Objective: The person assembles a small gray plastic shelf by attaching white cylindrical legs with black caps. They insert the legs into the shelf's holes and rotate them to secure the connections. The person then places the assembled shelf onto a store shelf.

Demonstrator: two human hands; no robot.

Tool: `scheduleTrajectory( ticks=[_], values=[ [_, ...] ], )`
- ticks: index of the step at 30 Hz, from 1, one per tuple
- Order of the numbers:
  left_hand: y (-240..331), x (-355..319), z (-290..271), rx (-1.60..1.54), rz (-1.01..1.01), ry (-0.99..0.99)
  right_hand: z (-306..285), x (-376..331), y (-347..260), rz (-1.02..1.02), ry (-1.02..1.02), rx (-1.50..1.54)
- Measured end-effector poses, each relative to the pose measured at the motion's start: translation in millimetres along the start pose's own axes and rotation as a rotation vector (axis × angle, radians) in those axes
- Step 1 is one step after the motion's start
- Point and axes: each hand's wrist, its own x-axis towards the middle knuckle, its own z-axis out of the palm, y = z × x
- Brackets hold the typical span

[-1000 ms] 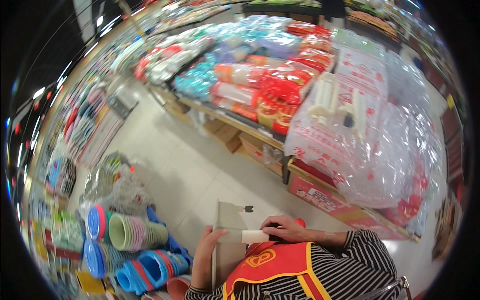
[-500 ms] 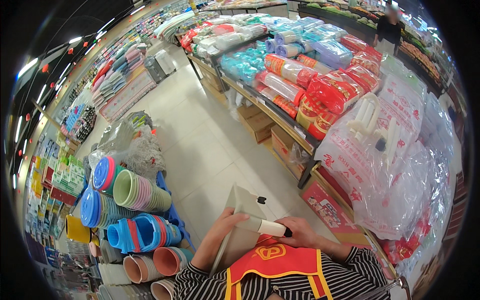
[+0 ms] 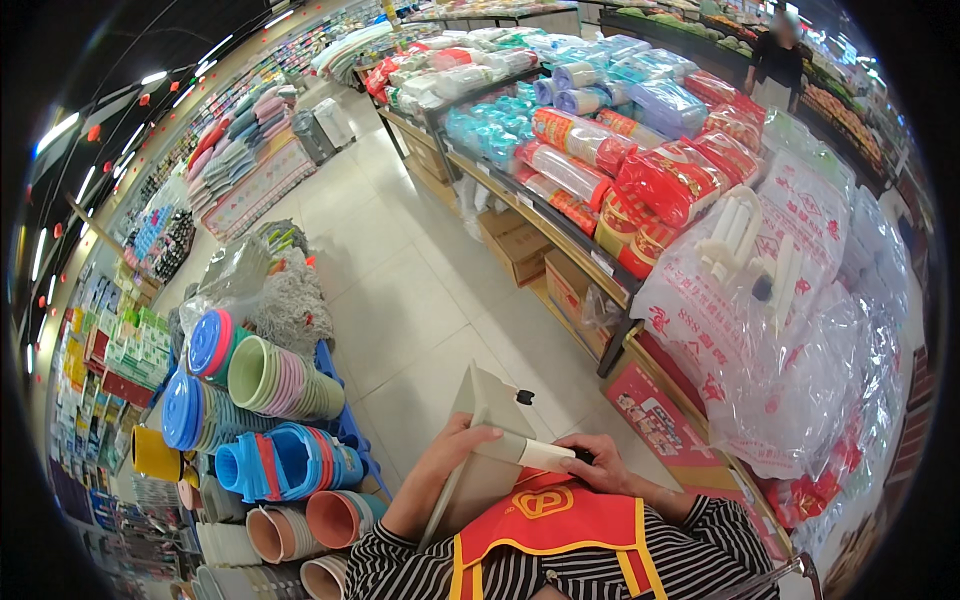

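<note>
Beige pc tight in L grip, white tube end tight in R grip

Buckets left, packets on display table right

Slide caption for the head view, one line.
Left hand grips a beige dustpan, right hand holds the black end of its white tube, stacked buckets to the left.

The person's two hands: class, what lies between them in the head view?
In the head view, a short white tube and part of the beige pan-shaped piece lie between the left hand and the right hand.
</note>
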Motion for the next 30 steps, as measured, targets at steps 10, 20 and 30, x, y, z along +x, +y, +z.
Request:
scheduleTrajectory(
  ticks=[10, 20, 30],
  values=[
    [-2, 0, -1, 0.005, -0.006, -0.009, 0, -7, 11, 0.171, -0.013, 0.333],
    [-14, 10, -10, 0.051, 0.027, -0.038, 8, -7, 11, 0.205, 0.075, 0.321],
    [-20, 9, -7, 0.069, -0.022, 0.095, -3, 5, -17, -0.287, 0.039, -0.698]
  ],
)
